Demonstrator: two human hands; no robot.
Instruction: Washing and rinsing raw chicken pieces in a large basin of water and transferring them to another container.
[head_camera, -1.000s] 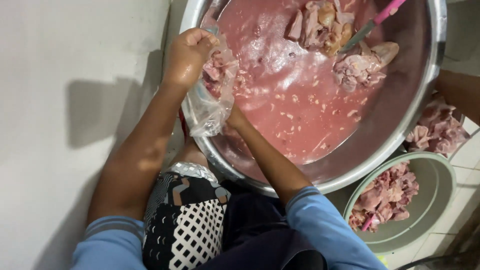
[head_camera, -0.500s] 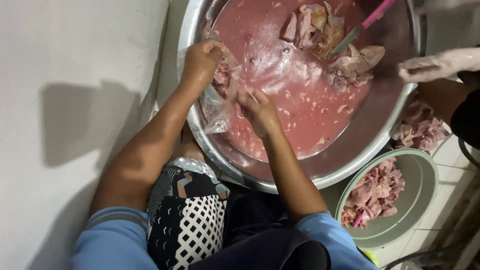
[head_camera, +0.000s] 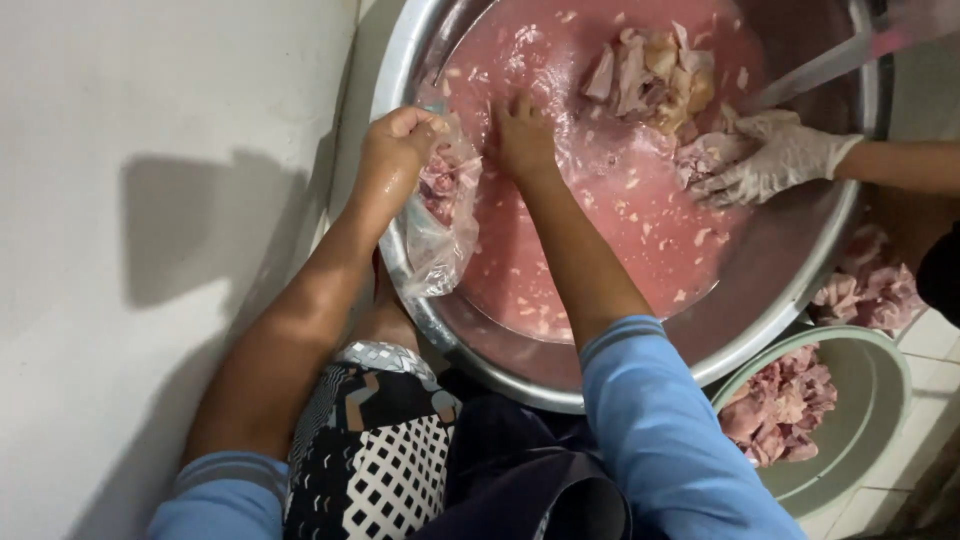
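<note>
Nearest: blue sleeves and a patterned cloth (head_camera: 375, 470) over the lap; the person sits right up against a big steel basin (head_camera: 420, 300), both forearms stretched out over its near rim.

Left hand (head_camera: 395, 150): fingers clenched on the mouth of a clear plastic bag (head_camera: 440, 225). The bag hangs down the basin's inner left wall, mouth held up and open toward the liquid, probably so that pieces go in while it drains back into the basin. Pink meat (head_camera: 440, 185) already sits in its top.

Right hand (head_camera: 522, 135): just right of the bag, palm down, fingers sunk in the cloudy pink water (head_camera: 600, 230). Whether they grip anything, I cannot tell.

Farther: a heap of meat pieces (head_camera: 650, 75) breaks the surface. A co-worker's gloved hand (head_camera: 775, 160) reaches in from the right and rests on a lump there.

Right, outside the basin: a green bowl (head_camera: 870, 400) of meat, with more piled beyond it.
</note>
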